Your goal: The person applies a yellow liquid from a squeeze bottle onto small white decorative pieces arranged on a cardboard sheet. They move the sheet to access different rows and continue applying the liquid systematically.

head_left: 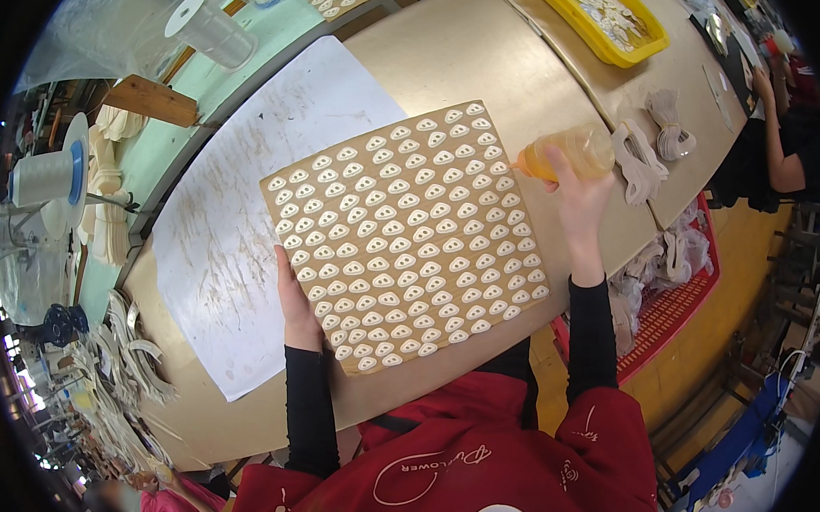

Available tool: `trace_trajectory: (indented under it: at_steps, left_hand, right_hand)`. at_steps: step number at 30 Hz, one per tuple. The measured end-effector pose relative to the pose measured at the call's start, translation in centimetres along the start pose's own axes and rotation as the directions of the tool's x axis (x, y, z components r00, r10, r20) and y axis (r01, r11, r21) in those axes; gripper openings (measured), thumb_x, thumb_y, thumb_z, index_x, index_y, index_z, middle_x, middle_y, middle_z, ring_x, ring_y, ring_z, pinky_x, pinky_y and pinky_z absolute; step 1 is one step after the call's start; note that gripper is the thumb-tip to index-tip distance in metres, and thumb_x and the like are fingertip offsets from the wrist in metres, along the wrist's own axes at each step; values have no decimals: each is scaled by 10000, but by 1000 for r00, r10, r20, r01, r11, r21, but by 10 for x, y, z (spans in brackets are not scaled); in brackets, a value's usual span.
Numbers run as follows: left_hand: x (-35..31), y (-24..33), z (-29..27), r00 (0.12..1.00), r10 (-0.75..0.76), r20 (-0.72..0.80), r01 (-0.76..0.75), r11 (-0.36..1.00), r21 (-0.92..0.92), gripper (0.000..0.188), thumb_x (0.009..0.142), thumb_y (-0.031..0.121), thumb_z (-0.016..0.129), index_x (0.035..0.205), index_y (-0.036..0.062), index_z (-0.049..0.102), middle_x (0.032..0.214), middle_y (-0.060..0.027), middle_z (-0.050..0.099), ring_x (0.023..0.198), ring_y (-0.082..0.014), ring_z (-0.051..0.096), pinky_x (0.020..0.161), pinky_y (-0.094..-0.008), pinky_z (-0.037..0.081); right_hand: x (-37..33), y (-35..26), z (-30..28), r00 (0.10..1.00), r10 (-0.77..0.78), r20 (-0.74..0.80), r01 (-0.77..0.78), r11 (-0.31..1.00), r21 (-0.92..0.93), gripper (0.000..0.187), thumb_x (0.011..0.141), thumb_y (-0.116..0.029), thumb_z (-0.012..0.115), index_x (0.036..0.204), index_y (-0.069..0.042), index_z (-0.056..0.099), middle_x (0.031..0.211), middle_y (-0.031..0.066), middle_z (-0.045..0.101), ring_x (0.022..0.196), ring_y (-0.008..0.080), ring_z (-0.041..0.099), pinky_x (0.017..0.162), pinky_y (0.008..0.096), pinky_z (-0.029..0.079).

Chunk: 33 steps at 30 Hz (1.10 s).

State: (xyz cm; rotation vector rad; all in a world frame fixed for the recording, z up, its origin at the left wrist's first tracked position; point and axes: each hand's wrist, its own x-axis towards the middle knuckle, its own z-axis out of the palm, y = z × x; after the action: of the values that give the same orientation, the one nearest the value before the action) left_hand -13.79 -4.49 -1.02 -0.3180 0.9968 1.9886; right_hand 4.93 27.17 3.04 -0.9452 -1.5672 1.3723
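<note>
A square brown board (400, 268) lies tilted in front of me, covered in rows of small white nose-shaped pieces, each with two dark dots. My left hand (297, 303) holds the board by its lower left edge, its fingers partly hidden beneath. In my right hand (576, 192) is a clear squeeze bottle (583, 148) of yellowish liquid. The bottle is tipped on its side, and its orange nozzle points left at the board's upper right edge. Whether the nozzle touches a piece is too small to tell.
Under the board's left side spreads a stained white sheet (234, 247) on the tan table (440, 44). A yellow tray (615, 50) of white pieces stands far right, near bundled white strips (639, 164). Thread spools (213, 31) sit left. A red crate (671, 316) is below; another person works far right.
</note>
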Motion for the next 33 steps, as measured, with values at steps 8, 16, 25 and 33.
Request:
trace_trajectory:
  at_steps: [8,16,25,33]
  left_hand:
    - [0,0,0,1000,14,5,-14,1000,1,612,1008,514,380,1400,44,411,1335,-135,538,1155,-269,573,953,-411,492]
    - [2,0,-2,1000,15,18,-15,1000,-6,609,1010,513,374,1400,46,412,1341,-131,535,1162,-271,570,961,-415,487]
    - [2,-1,-2,999,11,50,-10,1000,-18,620,1004,524,382,1400,48,411,1345,-133,533,1166,-277,567,965,-422,484]
    - [1,-1,-1,1000,8,9,-8,1000,-8,626,1001,528,391,1397,44,415,1342,-137,533,1163,-276,567,965,-425,482]
  right_hand:
    - [-10,7,-6,998,-62,-4,62,997,-55,223,857,-94,731,1007,30,623,861,63,667,630,103,606,486,216,460]
    - [-16,9,3,993,-116,11,117,990,-76,306,828,-89,761,1075,22,618,916,57,671,728,92,628,519,210,488]
    - [-17,6,7,988,-147,51,151,984,-90,328,824,-89,763,1100,10,616,953,51,667,771,90,636,537,203,505]
    - [-14,12,-4,988,-152,24,154,979,-137,318,835,-103,757,1096,9,616,944,50,668,766,91,637,534,209,508]
